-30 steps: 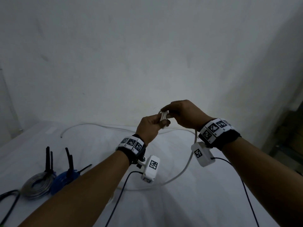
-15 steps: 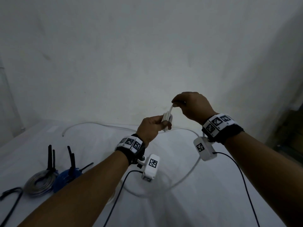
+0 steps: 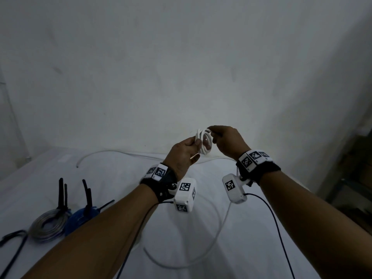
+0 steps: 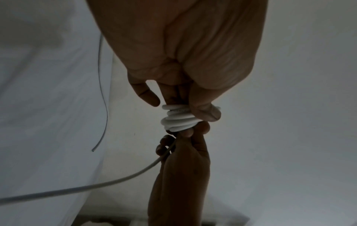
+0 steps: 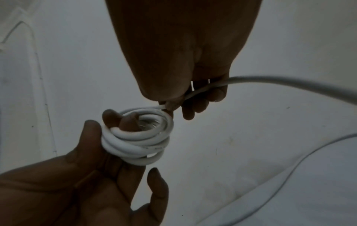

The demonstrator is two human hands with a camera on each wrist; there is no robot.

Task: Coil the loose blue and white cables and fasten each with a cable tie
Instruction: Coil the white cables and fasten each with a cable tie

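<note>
A small coil of white cable [image 3: 205,142] [image 5: 139,142] [image 4: 178,120] is raised above the table, wound around fingers of my left hand [image 3: 186,152] [image 5: 108,152], whose thumb presses its side. My right hand [image 3: 225,140] [image 5: 185,97] pinches the loose strand at the coil's top. From there the free white cable [image 3: 201,256] [image 5: 289,79] [image 4: 77,188] drops in a wide loop onto the white table [image 3: 251,248]; its far end [image 3: 77,165] lies at the back left.
At the table's left a grey coil [image 3: 47,226] and a blue coil [image 3: 80,219] lie bound, black tie tails [image 3: 61,194] sticking up. A black strap [image 3: 12,236] lies at the left edge. Thin black camera leads [image 3: 277,228] hang from both wrists. A wall stands close behind.
My right hand lifted the strand up, then brought it back down onto the coil, adding a turn. The coil now faces me more openly, and the loop on the table has shrunk.
</note>
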